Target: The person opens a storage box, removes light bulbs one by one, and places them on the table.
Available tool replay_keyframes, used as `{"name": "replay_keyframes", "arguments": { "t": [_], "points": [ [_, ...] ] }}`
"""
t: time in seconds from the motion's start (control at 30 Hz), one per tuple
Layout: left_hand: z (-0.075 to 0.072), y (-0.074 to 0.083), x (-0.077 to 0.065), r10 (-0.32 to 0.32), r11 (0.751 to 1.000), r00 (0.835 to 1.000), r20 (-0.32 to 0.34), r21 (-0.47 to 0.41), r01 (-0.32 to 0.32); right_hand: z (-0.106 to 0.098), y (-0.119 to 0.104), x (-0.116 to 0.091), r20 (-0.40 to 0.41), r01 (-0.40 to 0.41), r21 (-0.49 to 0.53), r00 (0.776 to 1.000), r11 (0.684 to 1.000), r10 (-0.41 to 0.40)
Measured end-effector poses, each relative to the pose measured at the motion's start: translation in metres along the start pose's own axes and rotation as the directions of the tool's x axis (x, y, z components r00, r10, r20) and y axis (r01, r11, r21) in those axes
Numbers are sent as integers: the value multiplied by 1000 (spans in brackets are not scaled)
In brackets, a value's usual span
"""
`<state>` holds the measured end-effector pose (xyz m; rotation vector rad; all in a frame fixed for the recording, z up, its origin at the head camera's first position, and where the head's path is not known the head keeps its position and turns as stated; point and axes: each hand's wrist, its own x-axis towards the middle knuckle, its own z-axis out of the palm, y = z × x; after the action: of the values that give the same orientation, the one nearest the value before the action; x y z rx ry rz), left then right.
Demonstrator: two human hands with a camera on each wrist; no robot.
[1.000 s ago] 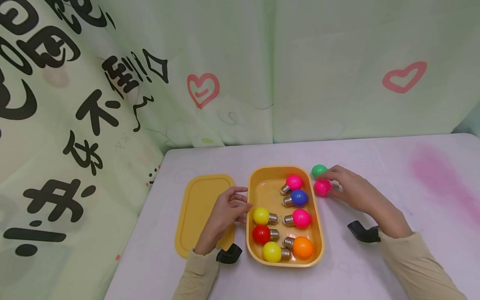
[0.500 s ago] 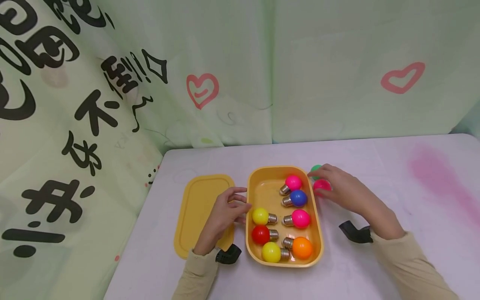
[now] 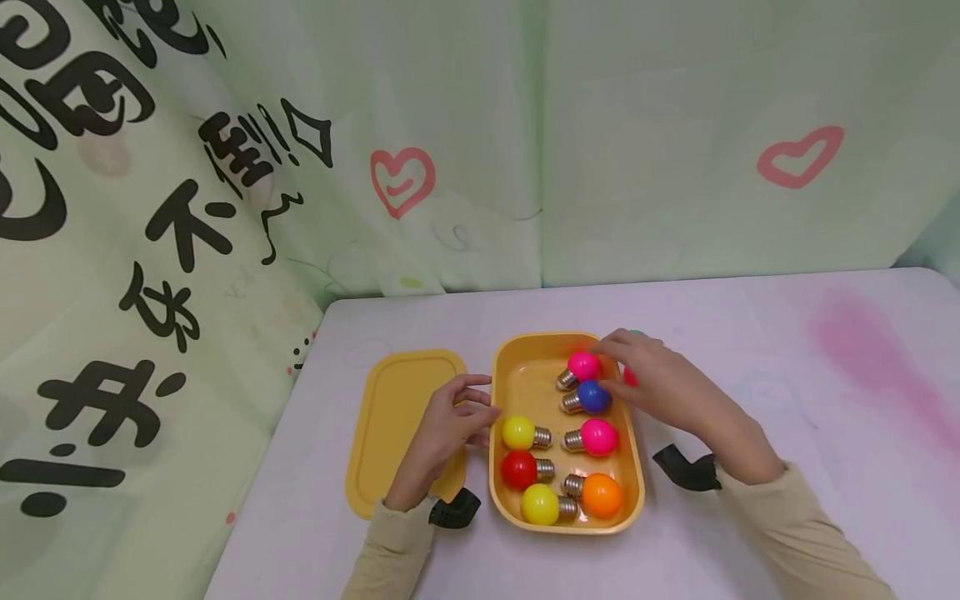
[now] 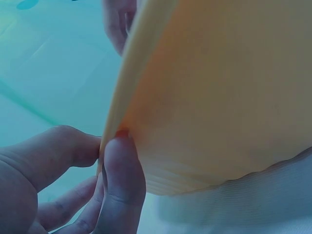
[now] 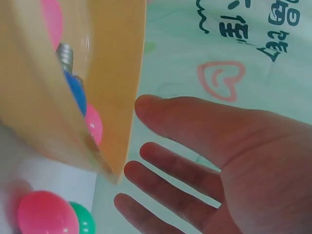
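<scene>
Against the tabletop's (image 3: 750, 350) rear edge: one pale green curtain (image 3: 637, 217), marked with hearts and black lettering. Toward the tabletop's left edge: one flat yellow lid (image 3: 386, 429), its right side partly covered by the left hand (image 3: 452, 421). At each wrist: a beige sleeve and a black piece.

One yellow tray (image 3: 525, 379), rounded corners, right of the lid. Contents, left column from the rear: yellow bulb (image 3: 518, 432), red bulb (image 3: 517, 470), second yellow bulb (image 3: 540, 504). Right column: rear pink bulb (image 3: 582, 365), blue bulb (image 3: 595, 397), lower pink bulb (image 3: 600, 437), orange bulb (image 3: 603, 497).

Outside the tray's rear right corner: one pink globe (image 5: 48, 214) and one green globe (image 5: 84, 219), side by side, mostly hidden by the right hand (image 3: 654, 377) from overhead.

Left hand: thumb and fingers pinch the tray's left rim. Right hand: fingers spread apart, holding nothing, across the tray's right rim, fingertips beside the rear pink bulb and blue bulb; contact cannot be told.

Bare tray floor lies at the rear left corner; pink-stained tabletop extends from the right hand to the right edge.
</scene>
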<state>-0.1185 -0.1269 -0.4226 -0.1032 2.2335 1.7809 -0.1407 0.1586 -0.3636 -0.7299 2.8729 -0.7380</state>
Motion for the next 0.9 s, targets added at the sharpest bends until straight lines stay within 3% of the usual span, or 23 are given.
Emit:
{"name": "replay_keyframes", "arguments": {
  "t": [0.37, 0.9],
  "points": [
    [-2, 1, -1, 10, 1000, 1000, 16, -13, -10, 13, -20, 8, 9, 112, -15, 994, 994, -112],
    [-1, 1, 0, 1, 1000, 1000, 18, -20, 0, 33, -38, 15, 83, 122, -18, 989, 992, -120]
  ]
}}
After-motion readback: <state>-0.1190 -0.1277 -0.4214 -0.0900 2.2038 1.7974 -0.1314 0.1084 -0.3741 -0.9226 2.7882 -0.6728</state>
